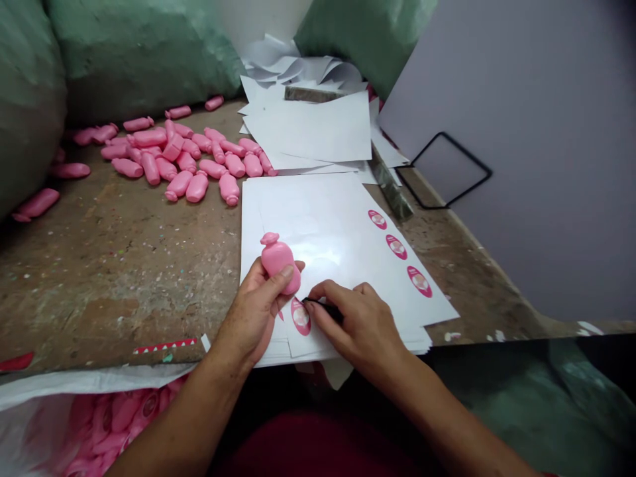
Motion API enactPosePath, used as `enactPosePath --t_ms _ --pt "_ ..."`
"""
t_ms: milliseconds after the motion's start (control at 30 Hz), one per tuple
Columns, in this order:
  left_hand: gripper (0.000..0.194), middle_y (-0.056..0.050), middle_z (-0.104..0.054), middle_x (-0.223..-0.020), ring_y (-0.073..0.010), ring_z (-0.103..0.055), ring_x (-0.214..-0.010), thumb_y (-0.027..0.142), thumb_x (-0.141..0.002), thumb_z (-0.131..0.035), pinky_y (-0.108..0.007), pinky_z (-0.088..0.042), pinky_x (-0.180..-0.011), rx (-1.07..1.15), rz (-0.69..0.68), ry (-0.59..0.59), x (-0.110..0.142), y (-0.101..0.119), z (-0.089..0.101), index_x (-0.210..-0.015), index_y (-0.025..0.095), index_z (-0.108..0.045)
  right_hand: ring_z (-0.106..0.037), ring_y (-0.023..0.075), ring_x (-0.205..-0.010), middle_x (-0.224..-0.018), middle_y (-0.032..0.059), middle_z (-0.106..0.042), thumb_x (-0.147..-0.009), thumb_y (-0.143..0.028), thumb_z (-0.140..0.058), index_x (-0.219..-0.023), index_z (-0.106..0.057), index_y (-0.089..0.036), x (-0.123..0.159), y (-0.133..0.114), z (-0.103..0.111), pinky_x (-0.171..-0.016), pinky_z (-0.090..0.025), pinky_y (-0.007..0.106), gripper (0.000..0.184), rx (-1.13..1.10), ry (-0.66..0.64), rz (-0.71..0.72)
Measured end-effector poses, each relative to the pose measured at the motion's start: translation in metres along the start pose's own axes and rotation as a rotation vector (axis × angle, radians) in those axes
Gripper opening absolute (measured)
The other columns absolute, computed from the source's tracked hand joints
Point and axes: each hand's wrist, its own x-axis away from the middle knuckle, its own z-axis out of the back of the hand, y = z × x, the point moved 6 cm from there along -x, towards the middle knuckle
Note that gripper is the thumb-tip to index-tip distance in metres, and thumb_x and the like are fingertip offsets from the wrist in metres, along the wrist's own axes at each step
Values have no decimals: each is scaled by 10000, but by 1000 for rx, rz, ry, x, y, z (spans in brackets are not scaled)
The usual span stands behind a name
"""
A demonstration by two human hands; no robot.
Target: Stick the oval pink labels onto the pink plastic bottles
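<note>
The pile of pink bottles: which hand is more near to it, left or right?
Left. The left hand holds a bottle over the paper sheets, closer to the pile; the right hand, with a black tool, is farther away.

Bench (114, 278): worn, brown, paint-flecked. On it: pink bottles (189, 165), heaped and scattered, left; label sheets (318, 225), stacked, front centre; loose white paper (308, 129), behind; dark strip (392, 189), right.
</note>
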Motion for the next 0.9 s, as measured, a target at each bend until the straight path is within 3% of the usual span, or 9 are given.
enactPosePath --t_ms 200,367,467,567,667,900 --pt "106 -84 -729 -942 -177 -661 -997 203 -884 -655 -342 -493 -952 109 14 41 -3 1 2 -966 135 -653 -441 144 -488 -630 -10 -705 -929 -251 -536 -817 -644 -189 2 -1 3 -654 -239 326 167 94 16 36" --pt "105 -90 -733 -950 -156 -672 -981 172 -888 -649 -277 -509 -902 113 32 43 -1 2 1 -983 127 -654 -376 119 -492 -645 14 -707 -907 -323 -569 -745 -612 -186 -3 -2 -5 -678 -234 348 216 121 -29 -5" --pt "154 -70 -725 -918 -148 -678 -950 173 -885 -650 -263 -521 -874 92 10 34 -2 4 1 -1035 141 -646 -353 118 -516 -556 -17 -602 -839 -356 -611 -654 -552 -203 -8 8 -3 -661 -269 328 248 -88 -107 -177" --pt "226 -59 -721 -917 -144 -678 -915 164 -887 -631 -267 -525 -854 56 -18 25 -3 5 1 -1112 163 -630 -388 124 -546 -548 -40 -483 -786 -435 -611 -614 -490 -218 -8 18 4 -584 -299 282 302 -539 -202 -364" --pt "238 -66 -721 -935 -151 -670 -938 162 -860 -653 -265 -517 -868 -21 -47 12 0 5 1 -1097 161 -634 -378 118 -559 -582 -40 -453 -747 -482 -619 -614 -498 -220 -7 21 16 -524 -290 259 318 -838 -192 -455" --pt "292 -33 -692 -955 -128 -648 -787 308 -878 -675 -247 -530 -730 -79 57 -169 33 -2 -26 -1145 211 -605 -407 129 -567 -598 -21 -504 -747 -473 -615 -668 -602 -216 1 17 29 -521 -310 271 269 -861 -157 -470"
